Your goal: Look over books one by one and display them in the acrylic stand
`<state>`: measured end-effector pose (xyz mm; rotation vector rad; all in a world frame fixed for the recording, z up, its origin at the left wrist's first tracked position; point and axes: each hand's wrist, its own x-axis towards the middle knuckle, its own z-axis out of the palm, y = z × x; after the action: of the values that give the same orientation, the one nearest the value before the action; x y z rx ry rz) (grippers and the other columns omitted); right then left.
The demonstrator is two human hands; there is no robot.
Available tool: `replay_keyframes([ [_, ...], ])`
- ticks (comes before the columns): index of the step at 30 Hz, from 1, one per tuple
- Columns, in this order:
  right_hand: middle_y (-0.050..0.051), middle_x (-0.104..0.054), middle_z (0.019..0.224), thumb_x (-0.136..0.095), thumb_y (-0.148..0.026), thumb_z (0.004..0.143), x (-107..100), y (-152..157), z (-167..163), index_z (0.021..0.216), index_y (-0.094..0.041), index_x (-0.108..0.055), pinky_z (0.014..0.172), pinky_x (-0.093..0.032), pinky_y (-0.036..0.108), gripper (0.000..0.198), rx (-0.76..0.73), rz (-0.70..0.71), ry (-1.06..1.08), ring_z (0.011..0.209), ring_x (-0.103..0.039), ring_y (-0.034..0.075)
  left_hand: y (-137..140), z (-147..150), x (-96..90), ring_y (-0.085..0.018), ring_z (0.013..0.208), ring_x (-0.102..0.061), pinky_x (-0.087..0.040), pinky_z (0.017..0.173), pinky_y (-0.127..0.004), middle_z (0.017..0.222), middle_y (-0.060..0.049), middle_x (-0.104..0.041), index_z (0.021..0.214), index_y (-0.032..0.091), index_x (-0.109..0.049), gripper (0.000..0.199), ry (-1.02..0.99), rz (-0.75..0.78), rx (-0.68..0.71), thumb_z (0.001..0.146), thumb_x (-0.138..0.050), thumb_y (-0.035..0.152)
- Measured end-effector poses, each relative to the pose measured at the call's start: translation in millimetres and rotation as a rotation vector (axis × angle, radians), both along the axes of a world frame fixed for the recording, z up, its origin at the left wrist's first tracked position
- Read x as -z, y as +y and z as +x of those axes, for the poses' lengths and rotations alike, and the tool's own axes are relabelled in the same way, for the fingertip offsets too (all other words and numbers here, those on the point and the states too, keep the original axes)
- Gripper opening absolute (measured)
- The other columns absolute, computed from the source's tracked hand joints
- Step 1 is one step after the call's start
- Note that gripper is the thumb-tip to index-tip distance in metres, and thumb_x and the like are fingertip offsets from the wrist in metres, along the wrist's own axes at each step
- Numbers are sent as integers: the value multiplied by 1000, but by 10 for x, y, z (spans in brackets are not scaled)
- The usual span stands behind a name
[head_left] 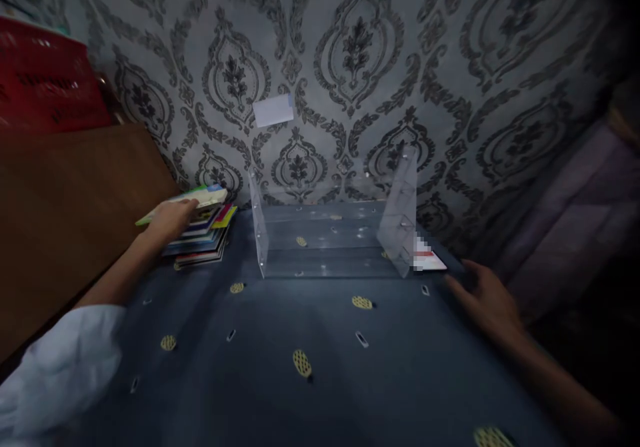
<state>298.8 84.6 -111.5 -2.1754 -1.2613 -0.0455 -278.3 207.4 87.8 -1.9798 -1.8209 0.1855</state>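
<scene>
At the left back of the table, my left hand [173, 219] is closed on the top book [213, 197], a pale one with green and blue on its cover. Beneath it stands an uneven stack of thin books [203, 245] with coloured edges. A clear acrylic rack [399, 213], with two side panels and see-through shelves, stands in the middle near the wall. My right hand [493, 300] is by the table's right edge, fingers apart and holding nothing. Just behind it lies a white and red card or booklet [431, 260], partly covered by the rack's right panel.
A dark blue patterned cloth [260, 380] covers the table. To the left rise a brown box [75, 213] and a red package [50, 80] on top. A white paper [273, 111] sticks to the wallpapered wall [320, 33]. Pale purple fabric [565, 213] hangs at the right.
</scene>
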Motion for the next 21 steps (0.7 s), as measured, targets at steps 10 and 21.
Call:
replay_keyframes([
  [10, 24, -64, 119, -45, -29, 84, -150, -449, -305, 117, -9, -63, 88, -47, 41, 42, -148, 185, 166, 107, -62, 29, -2308, 213, 1771, -23, 126, -61, -44, 111, -39, 132, -6, -68, 138, 30, -58, 45, -345, 55, 625, 101, -35, 20],
  [21, 13, -57, 143, -54, -29, 96, -44, -637, -2077, 133, -22, -58, 111, -45, 49, 39, -1288, 19, 209, 136, -51, 28, -2658, 287, 1981, -38, 148, -33, -43, 108, -59, 160, -21, -32, 152, 18, -37, 60, -572, 4, 74, 96, -48, 37],
])
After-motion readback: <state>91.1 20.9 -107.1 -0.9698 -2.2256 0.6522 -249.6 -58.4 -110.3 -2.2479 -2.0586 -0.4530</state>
